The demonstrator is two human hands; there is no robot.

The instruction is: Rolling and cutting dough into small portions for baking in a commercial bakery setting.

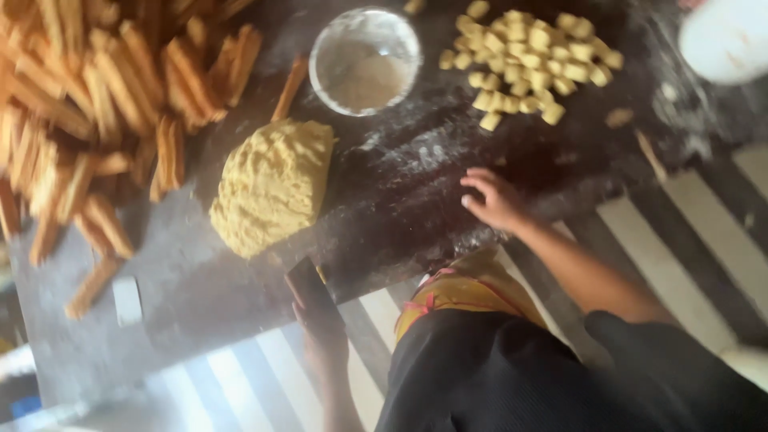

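Note:
My right hand (496, 198) rests flat with fingers spread on the dark floured worktop (400, 200), holding nothing. My left hand (324, 336) is at the worktop's near edge, shut on a dark flat phone-like object (312, 296). A big lump of yellow dough (270, 184) sits on the worktop, just beyond and left of the phone. A heap of small yellow dough cubes (528, 60) lies beyond my right hand. A round bowl of white flour (366, 60) stands between the lump and the cubes.
Several long fried golden sticks (96, 104) are piled over the left of the worktop. A white round container (724, 36) stands at the far right. The floor below shows black and white stripes (688, 224). I wear dark clothes and a yellow apron (472, 288).

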